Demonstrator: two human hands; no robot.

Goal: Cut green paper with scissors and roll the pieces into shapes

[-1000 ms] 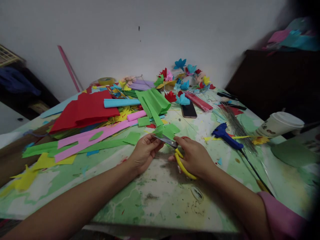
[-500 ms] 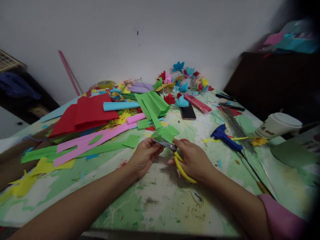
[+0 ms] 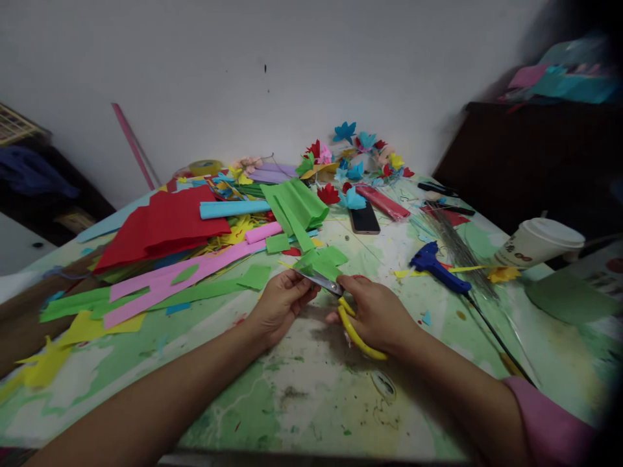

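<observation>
My right hand is closed round a pair of scissors with yellow handles. Their metal blades point left, reaching the fingertips of my left hand. Those fingers are pinched together at the blades; what they hold is too small or hidden to make out. Just behind the blades are pieces of green crepe paper, and I cannot tell whether any of it is in my fingers. A larger folded green crepe sheet lies farther back.
Red crepe paper and pink strips cover the left side. Paper flowers are heaped at the back, near a phone. To the right lie a blue glue gun, thin wires and a lidded cup.
The lower yellow handle of the scissors has swung slightly outward, and the blades have tilted a little. Both hands stay in nearly the same place. The whole view has shifted slightly.
</observation>
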